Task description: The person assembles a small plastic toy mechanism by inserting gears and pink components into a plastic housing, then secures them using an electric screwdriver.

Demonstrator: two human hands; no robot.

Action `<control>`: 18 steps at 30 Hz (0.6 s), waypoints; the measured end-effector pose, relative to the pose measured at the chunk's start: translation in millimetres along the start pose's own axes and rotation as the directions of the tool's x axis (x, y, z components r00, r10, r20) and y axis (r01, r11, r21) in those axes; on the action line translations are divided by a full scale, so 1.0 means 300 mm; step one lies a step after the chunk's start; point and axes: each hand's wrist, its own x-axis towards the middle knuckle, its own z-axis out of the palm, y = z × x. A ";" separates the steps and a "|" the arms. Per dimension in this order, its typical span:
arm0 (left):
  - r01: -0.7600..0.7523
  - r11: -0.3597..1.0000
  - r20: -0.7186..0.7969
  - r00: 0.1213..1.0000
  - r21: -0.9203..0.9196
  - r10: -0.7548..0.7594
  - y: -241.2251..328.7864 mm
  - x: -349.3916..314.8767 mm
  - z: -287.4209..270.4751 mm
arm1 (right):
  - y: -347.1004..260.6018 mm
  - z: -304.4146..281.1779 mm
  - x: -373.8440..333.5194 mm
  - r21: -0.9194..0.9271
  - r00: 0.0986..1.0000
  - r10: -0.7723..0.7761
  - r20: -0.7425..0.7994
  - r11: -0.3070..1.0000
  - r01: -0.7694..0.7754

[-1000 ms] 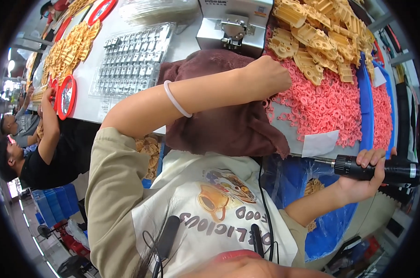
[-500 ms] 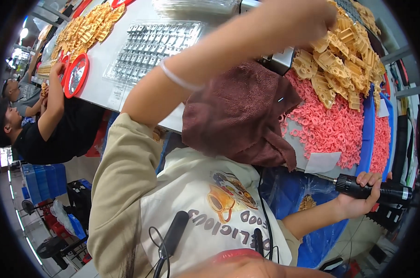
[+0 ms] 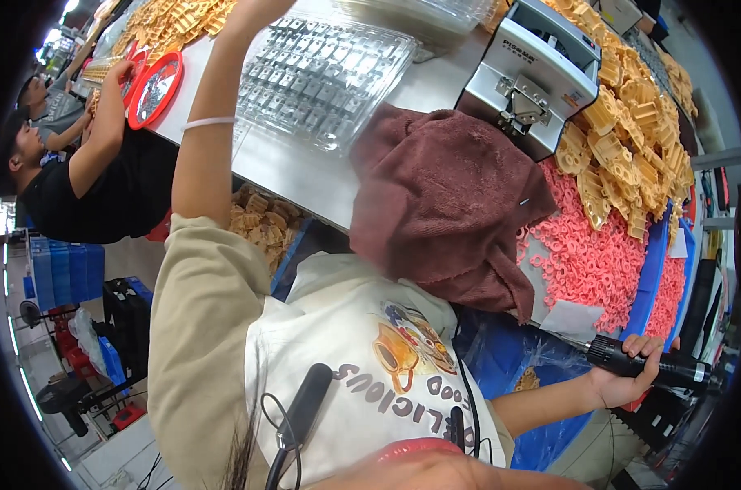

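My right hand (image 3: 631,371) is wrapped round a black electric screwdriver (image 3: 685,372), whose metal bit points left toward a white paper slip (image 3: 572,320) at the table's edge. My left arm reaches to the far left. Only part of my left hand (image 3: 262,10) shows at the top edge, and its fingers are out of the picture. Near it lies a clear plastic tray (image 3: 317,77) with rows of small metal parts. A maroon cloth (image 3: 444,196) is draped over the table's front edge, before a silver-and-black machine (image 3: 534,82).
Cream plastic parts (image 3: 631,122) are heaped over pink ring-shaped pieces (image 3: 591,261) beside a blue bin (image 3: 654,261). More cream parts (image 3: 260,229) fill a container below the table. At far left, a person in black (image 3: 84,180) works near a red round tray (image 3: 155,91).
My left hand has swung from the cream pile at the right across to the far left, uncovering the machine. My right hand still grips the screwdriver, slightly lower in view.
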 end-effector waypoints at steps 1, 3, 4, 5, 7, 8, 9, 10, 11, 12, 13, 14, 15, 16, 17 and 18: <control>0.109 0.994 0.094 0.990 0.012 -0.109 -0.074 -0.056 0.045 | 0.012 0.008 0.008 0.006 1.000 0.020 -0.012 1.000 -0.020; -0.168 0.961 0.054 0.986 0.220 0.160 -0.255 -0.118 0.173 | 0.030 0.031 0.007 0.010 0.999 0.036 -0.018 0.999 -0.036; -0.072 0.981 0.142 0.989 0.182 0.046 -0.330 -0.135 0.223 | 0.035 0.040 0.011 0.039 0.998 0.066 0.001 0.997 -0.066; -0.144 0.927 0.064 0.989 0.346 0.130 -0.299 -0.169 0.263 | 0.043 0.051 0.012 0.060 0.996 0.089 0.014 0.994 -0.090; -0.083 0.982 0.010 0.997 0.167 0.083 -0.145 -0.191 0.240 | 0.049 0.088 -0.003 0.030 0.997 0.078 0.023 0.996 -0.078; -0.080 0.984 0.010 0.997 0.162 0.080 -0.107 -0.207 0.216 | 0.050 0.101 -0.008 0.042 0.995 0.082 0.054 0.996 -0.085; 0.014 0.989 -0.010 1.000 0.150 -0.013 -0.077 -0.221 0.197 | 0.055 0.111 -0.011 0.057 0.992 0.089 0.085 0.994 -0.094; 0.109 0.985 -0.028 0.994 0.136 -0.106 -0.064 -0.237 0.185 | 0.058 0.124 -0.013 0.053 0.991 0.099 0.087 0.993 -0.104; 0.106 0.986 -0.026 0.994 0.131 -0.103 -0.061 -0.239 0.187 | 0.059 0.138 -0.013 0.048 0.992 0.096 0.084 0.994 -0.100; 0.098 0.982 -0.063 0.994 0.158 -0.089 -0.059 -0.240 0.188 | 0.061 0.153 -0.013 0.031 0.989 0.112 0.097 0.993 -0.116; 0.092 0.978 -0.100 0.992 0.186 -0.075 -0.056 -0.242 0.188 | 0.063 0.168 -0.010 0.014 0.986 0.128 0.110 0.991 -0.130; 0.077 0.982 -0.088 0.994 0.172 -0.063 -0.045 -0.234 0.202 | 0.067 0.173 -0.006 0.017 0.979 0.161 0.124 0.986 -0.165; 0.037 0.981 -0.116 0.993 0.192 -0.015 -0.039 -0.225 0.201 | 0.073 0.196 -0.002 -0.018 0.979 0.163 0.121 0.987 -0.162; -0.002 0.978 -0.143 0.989 0.211 0.033 -0.034 -0.220 0.195 | 0.088 0.214 0.006 -0.047 0.972 0.188 0.140 0.982 -0.183; 0.020 0.978 -0.124 0.992 0.209 0.007 -0.028 -0.224 0.190 | 0.116 0.231 0.017 -0.075 0.965 0.210 0.158 0.977 -0.200; 0.025 0.981 -0.100 0.995 0.190 -0.006 -0.010 -0.214 0.194 | 0.118 0.270 0.024 -0.115 0.961 0.248 0.124 0.965 -0.234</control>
